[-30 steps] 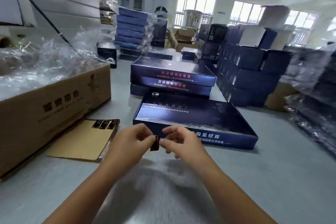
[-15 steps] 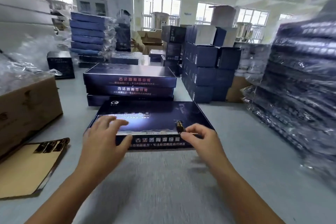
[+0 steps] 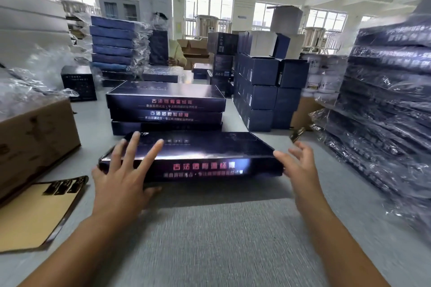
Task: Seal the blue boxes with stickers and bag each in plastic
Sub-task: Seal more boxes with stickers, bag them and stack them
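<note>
- Blue box [image 3: 210, 147] lies crosswise, long axis left to right.
- Left hand [image 3: 119, 182] clasps its left end; right hand [image 3: 300, 168], released, touches its right corner.

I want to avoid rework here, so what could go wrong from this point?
The sticker seems to sit just above the open right hand, off the blue box; it might drop or land crooked. Only the left hand grips the blue box, at one end, so it could tilt or slip.
</note>
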